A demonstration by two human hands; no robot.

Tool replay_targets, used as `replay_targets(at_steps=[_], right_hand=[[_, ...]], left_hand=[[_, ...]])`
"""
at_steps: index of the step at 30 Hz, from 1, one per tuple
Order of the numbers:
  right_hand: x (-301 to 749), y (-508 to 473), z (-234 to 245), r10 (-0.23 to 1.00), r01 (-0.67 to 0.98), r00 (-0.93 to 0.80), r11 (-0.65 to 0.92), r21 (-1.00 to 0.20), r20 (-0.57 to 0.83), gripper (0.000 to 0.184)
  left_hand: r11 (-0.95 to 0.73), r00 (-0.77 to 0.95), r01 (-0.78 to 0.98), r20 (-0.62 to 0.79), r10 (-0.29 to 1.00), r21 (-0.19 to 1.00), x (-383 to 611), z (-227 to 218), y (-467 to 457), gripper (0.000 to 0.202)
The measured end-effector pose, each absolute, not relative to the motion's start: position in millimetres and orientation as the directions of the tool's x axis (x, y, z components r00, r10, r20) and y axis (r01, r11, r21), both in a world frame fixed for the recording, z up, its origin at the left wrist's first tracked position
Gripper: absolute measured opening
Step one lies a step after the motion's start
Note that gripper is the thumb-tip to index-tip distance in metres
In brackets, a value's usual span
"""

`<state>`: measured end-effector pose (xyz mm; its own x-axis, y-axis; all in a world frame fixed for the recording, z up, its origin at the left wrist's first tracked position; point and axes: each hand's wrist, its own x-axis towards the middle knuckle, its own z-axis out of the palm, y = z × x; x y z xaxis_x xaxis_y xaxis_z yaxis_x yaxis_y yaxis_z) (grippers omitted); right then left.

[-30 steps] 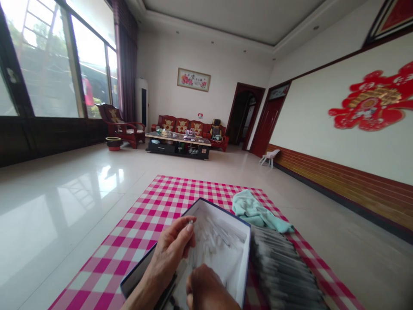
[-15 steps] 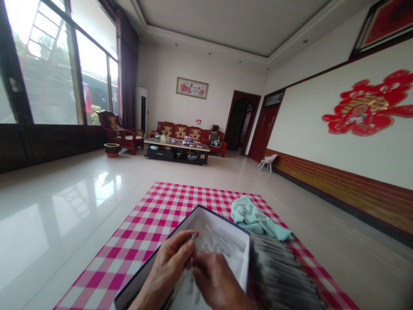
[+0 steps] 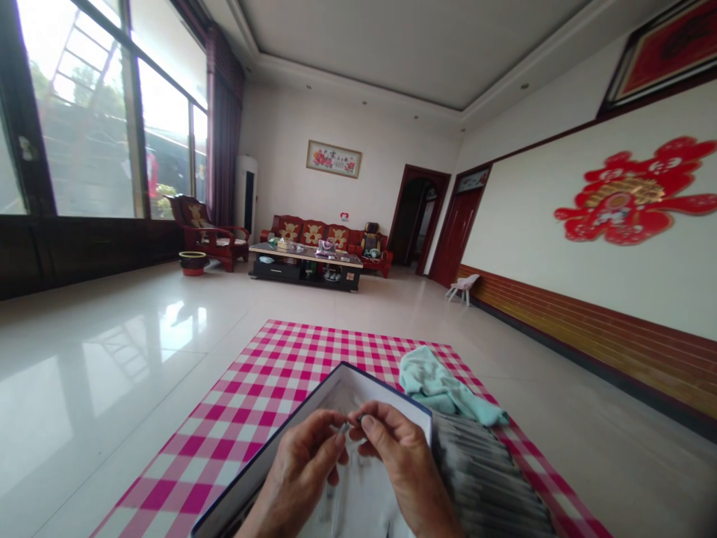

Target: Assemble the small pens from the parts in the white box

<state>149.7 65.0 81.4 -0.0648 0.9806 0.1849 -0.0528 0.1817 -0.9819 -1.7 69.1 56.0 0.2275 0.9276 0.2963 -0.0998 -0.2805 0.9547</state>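
Observation:
My left hand (image 3: 299,467) and my right hand (image 3: 400,463) meet over an open dark-edged box (image 3: 269,467) with a white inside. Both pinch a small thin grey item (image 3: 343,429) between fingertips; I cannot make out what it is. Blurred pale pieces lie inside the box below the hands. To the right of the box lies a row of grey ridged items (image 3: 487,482). Everything rests on a pink and white checked cloth (image 3: 252,396) spread on the floor.
A mint-green rag (image 3: 437,381) lies on the cloth beyond the box. Glossy pale floor tiles surround the cloth. Far off stand a low table (image 3: 305,269), red sofa and armchair, a small pink stool (image 3: 462,286), and dark doors.
My right hand rose from the box's near side to meet my left at the fingertips. The view tilted up slightly, so the box sits lower in frame.

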Motion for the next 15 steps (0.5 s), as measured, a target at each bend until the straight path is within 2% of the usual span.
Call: replay_targets(at_steps=[8, 15], right_hand=[[151.0, 66.6, 79.6, 0.974, 0.014, -0.064, 0.22, -0.975, 0.219, 0.023], [149.9, 65.9, 78.5, 0.965, 0.058, -0.098, 0.248, -0.967, 0.241, 0.025]], left_hand=[[-0.295, 0.248, -0.122, 0.317, 0.915, 0.948, 0.5, 51.4, 71.8, 0.026], [-0.327, 0.24, -0.041, 0.327, 0.914, 0.944, -0.1, 49.2, 70.8, 0.022]])
